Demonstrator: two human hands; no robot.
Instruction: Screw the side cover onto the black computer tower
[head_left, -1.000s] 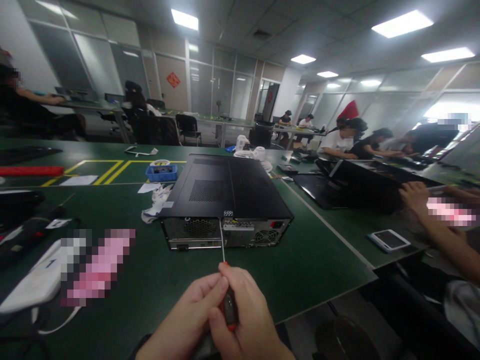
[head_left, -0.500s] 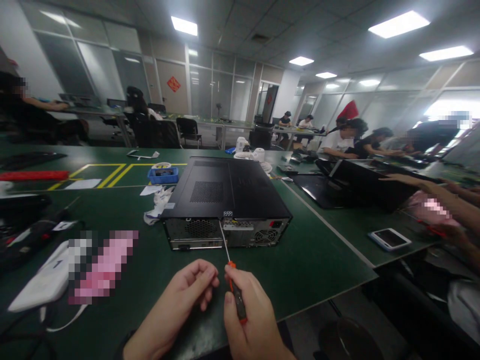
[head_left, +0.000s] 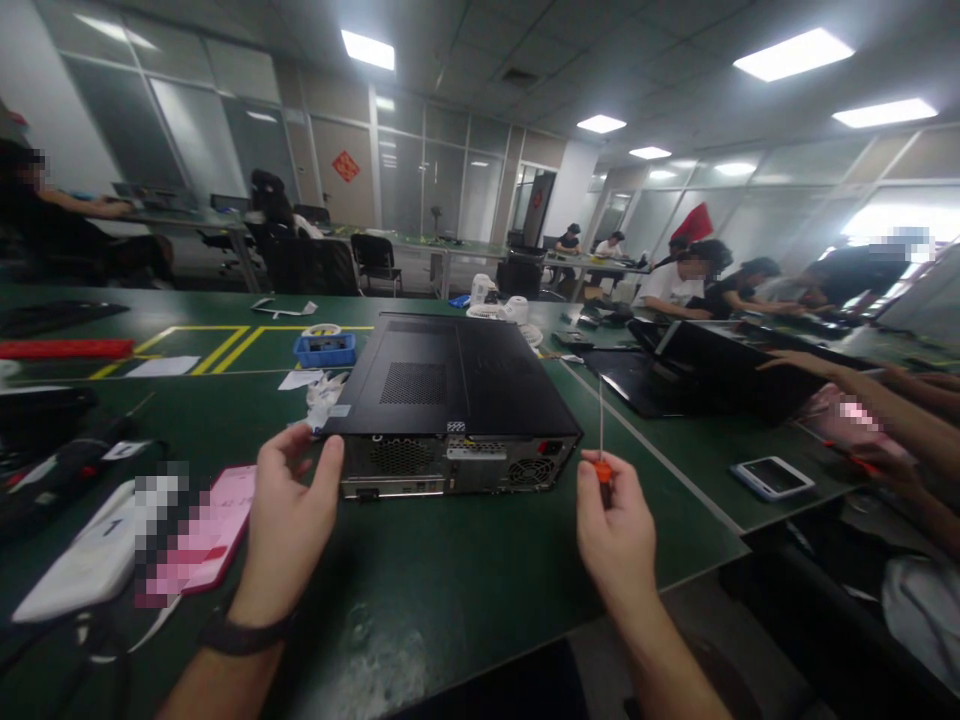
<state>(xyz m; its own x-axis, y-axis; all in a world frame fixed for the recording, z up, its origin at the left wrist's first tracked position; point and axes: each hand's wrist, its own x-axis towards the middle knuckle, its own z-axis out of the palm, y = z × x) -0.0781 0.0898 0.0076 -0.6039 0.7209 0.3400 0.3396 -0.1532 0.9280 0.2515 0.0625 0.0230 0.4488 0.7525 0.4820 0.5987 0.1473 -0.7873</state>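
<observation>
A black desktop computer case (head_left: 495, 375) lies flat on the green table, its metal back panel with ports and a fan grille facing me. My left hand (head_left: 292, 510) is at the case's near left corner, fingers apart and thumb beside the edge; whether it touches the case I cannot tell. To the right of the case, my right hand (head_left: 616, 515) is closed round the handle of a screwdriver (head_left: 601, 425). Its thin shaft points up and away from me, apart from the case.
On the left lie a white power bank (head_left: 79, 560), a pink phone (head_left: 225, 520) and cables. Behind them stands a blue tray (head_left: 325, 350) beside crumpled white gloves (head_left: 324, 398). To the right, a phone (head_left: 772, 478) lies near a co-worker's arms and another dark case (head_left: 739, 365).
My hands have moved apart: the left to the case's left corner, its fingers opening, the right to the case's right side with the screwdriver. The screwdriver's tip has left the back panel.
</observation>
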